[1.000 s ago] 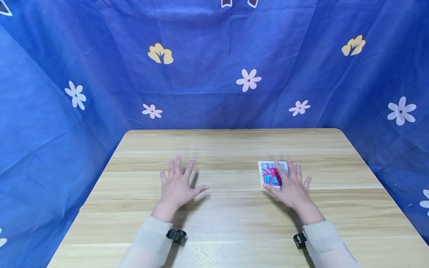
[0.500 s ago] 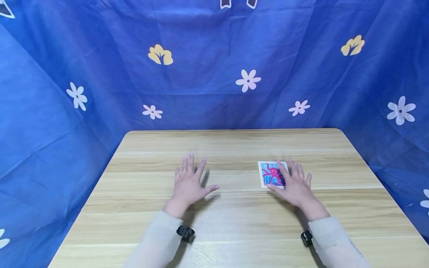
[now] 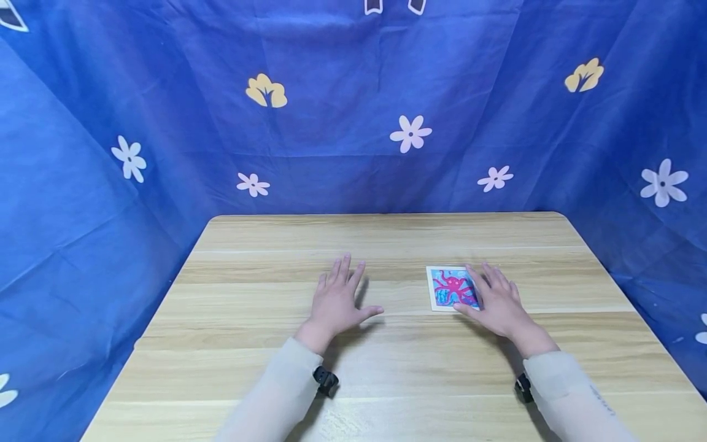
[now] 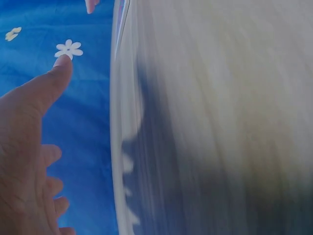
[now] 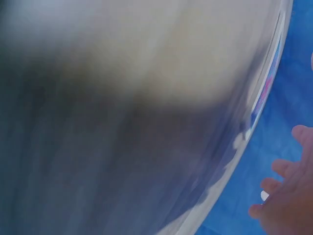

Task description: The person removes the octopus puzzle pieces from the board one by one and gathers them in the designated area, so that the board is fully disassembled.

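**Octopus card [image 3: 450, 287] flat by the right hand [image 3: 497, 310]; left hand [image 3: 334, 304] carries nothing**

Head view: the card lies face up on the pale wood-grain bench [image 3: 397, 362], right of centre. Its print shows a pink octopus on a blue ground inside a white border.

Right hand: palm down, fingers extended and spread, gripping nothing. Index finger and thumb overlap the card's right side as seen from above; contact cannot be settled from this angle.

Left hand: palm down, fingers straight and fanned, thumb out wide, likewise gripping nothing. It is left of centre, well apart from the card. Both hands cast shadows on the bench.

Wrist views: bench partly blurred; the card shows only as a thin, steeply foreshortened strip near the bench edge.

Surroundings: light left sleeve [image 3: 282, 383] and right sleeve [image 3: 569, 387], each with a black wrist unit [image 3: 326, 380] by the cuff. Blue cloth [image 3: 331, 135] with white flowers [image 3: 411, 134] and yellow motifs [image 3: 266, 91] hangs behind the bench and along both sides.
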`<state>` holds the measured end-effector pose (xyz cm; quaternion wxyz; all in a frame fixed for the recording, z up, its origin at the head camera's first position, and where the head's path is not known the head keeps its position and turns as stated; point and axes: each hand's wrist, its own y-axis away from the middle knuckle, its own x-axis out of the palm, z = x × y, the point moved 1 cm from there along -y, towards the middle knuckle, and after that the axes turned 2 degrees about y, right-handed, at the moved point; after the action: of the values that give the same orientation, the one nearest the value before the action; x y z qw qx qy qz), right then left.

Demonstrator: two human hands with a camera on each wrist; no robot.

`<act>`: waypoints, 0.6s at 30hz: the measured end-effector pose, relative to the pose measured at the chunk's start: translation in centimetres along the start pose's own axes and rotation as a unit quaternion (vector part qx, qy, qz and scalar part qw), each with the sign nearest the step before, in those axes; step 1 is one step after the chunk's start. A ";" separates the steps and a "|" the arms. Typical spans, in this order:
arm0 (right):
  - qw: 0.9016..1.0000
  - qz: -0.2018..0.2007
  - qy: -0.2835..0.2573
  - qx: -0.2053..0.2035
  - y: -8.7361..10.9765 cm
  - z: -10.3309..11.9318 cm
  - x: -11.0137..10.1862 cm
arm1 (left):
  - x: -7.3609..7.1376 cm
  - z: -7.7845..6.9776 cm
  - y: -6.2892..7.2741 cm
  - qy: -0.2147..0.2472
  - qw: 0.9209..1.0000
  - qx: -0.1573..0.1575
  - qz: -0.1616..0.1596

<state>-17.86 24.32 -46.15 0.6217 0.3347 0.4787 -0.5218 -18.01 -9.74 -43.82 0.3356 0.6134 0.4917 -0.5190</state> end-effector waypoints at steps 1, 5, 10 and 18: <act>1.000 0.001 -0.001 -0.002 0.0 -0.2 0.0 | 0.1 -0.2 -0.1 0.000 1.000 0.004 0.000; 1.000 0.004 -0.001 -0.019 -0.1 -0.8 0.0 | 0.6 -0.9 -0.7 0.005 1.000 0.018 0.011; 0.999 0.002 0.001 -0.046 -0.1 -1.4 -0.2 | 1.1 -1.9 -1.3 0.023 0.999 0.037 0.027; 0.997 0.018 0.009 -0.073 -0.1 -2.2 -0.4 | 1.4 -3.5 -2.4 0.029 0.995 0.080 0.044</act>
<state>-18.47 26.39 -46.49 0.6492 0.3018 0.5153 -0.4712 -19.21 -5.51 -44.11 0.2942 0.6741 0.4306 -0.5232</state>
